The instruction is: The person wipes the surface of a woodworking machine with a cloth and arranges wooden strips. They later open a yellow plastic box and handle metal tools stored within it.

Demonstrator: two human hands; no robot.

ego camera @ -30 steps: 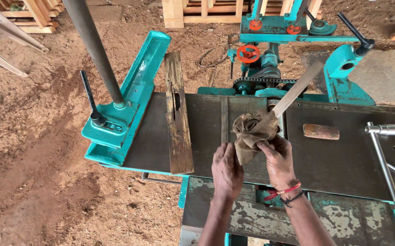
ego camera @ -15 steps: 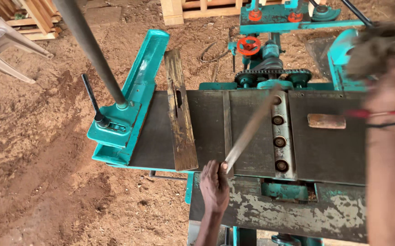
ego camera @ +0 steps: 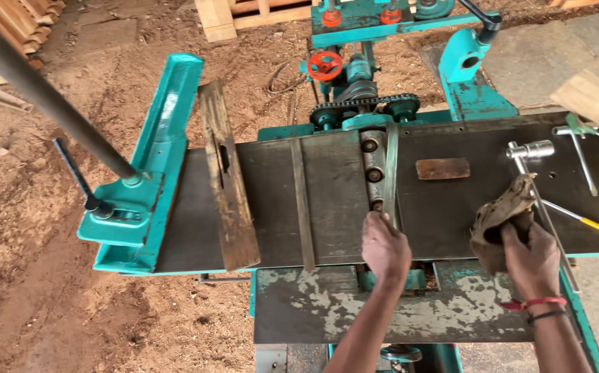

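A: Where is your left hand (ego camera: pixel 385 246)?

B: It sits low in the middle of the frame, closed around the near end of a long flat metal blade (ego camera: pixel 390 173) that lies across the gap in the dark tabletop (ego camera: pixel 327 200), just right of the row of bolts (ego camera: pixel 373 174).

A: And your right hand (ego camera: pixel 533 257)?

B: At the lower right, gripping a crumpled brown rag (ego camera: pixel 498 221) at the tabletop's near edge. A long socket wrench (ego camera: pixel 530 155) lies just beside the rag.

A: What else is around you?

B: A worn wooden plank (ego camera: pixel 227 176) lies across the left end of the tabletop, a small wooden block (ego camera: pixel 442 168) sits right of the blade, and a red handwheel (ego camera: pixel 324 65) stands at the top centre.
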